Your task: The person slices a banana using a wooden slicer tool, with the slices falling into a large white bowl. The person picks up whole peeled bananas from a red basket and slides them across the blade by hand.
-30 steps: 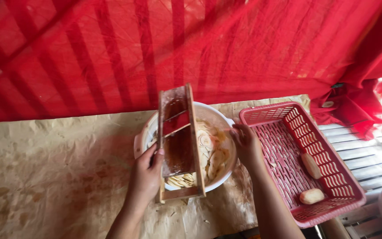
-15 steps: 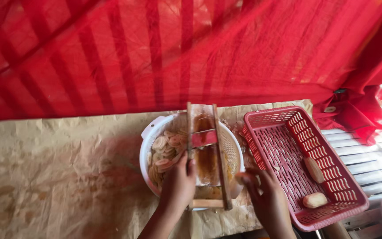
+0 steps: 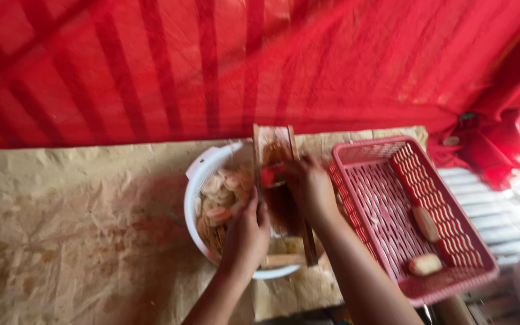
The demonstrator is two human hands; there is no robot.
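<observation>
Whereas half a second ago the right hand (image 3: 313,188) sat low at the wooden slicer's (image 3: 279,195) near end, it is now up near the far end, closed over a small piece pressed against the board; the piece itself is hidden, so a stroke is under way. Left hand (image 3: 247,232) grips the slicer's left rail, steadying it across the white bowl (image 3: 203,180). Pale slices (image 3: 221,195) lie in the bowl's left half. Red basket (image 3: 413,213) at the bench's right edge holds two pale tubers (image 3: 425,263).
</observation>
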